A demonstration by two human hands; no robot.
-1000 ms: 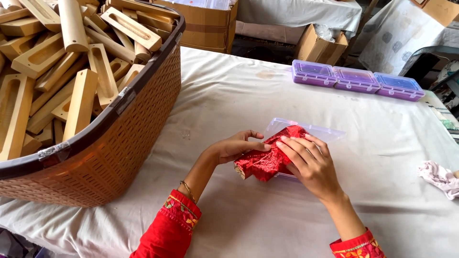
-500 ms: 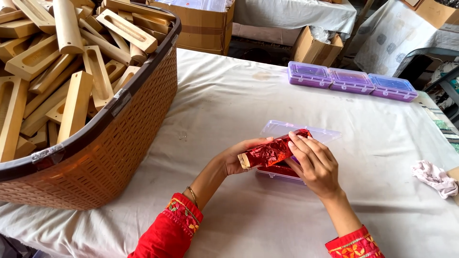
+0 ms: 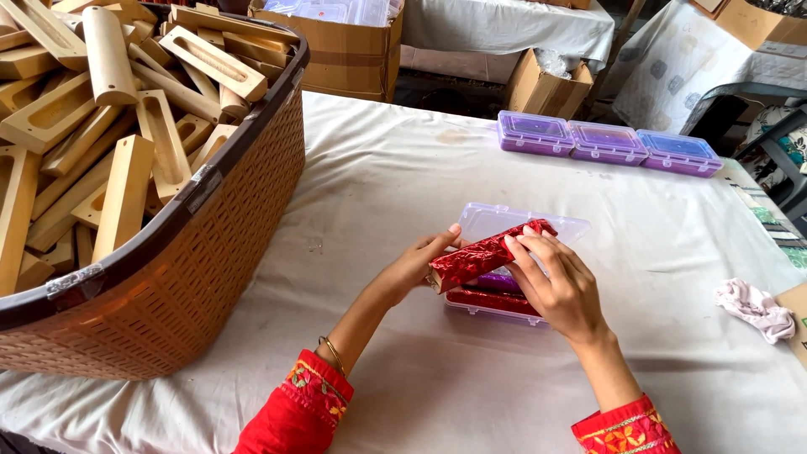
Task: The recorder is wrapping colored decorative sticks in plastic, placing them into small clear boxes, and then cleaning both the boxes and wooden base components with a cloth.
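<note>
White cloth covers the table [image 3: 420, 193], creased and faintly stained. Beyond its far edge stand cardboard boxes [image 3: 353, 50] and more cloth-draped surfaces. At the left sits a big brown woven basket [image 3: 193, 277], heaped with slotted pale wooden blocks [image 3: 126, 189]. Three shut purple plastic cases [image 3: 607, 143] lie in a row toward the far right, and a crumpled pinkish rag [image 3: 754, 307] rests near the right edge. Nothing stands between the hands and these things.

The left hand [image 3: 416, 265] grips one end of a red foil-wrapped block [image 3: 487, 252], and the right hand [image 3: 561, 286] curls its fingers over the other end. They hold it tilted, just above an open clear plastic case [image 3: 496, 307] in which another red wrapped piece already lies.

Half a second ago the red foil was looser and bunched about the block; now it is drawn smooth and tight along its length, and the block sits higher over the case.
</note>
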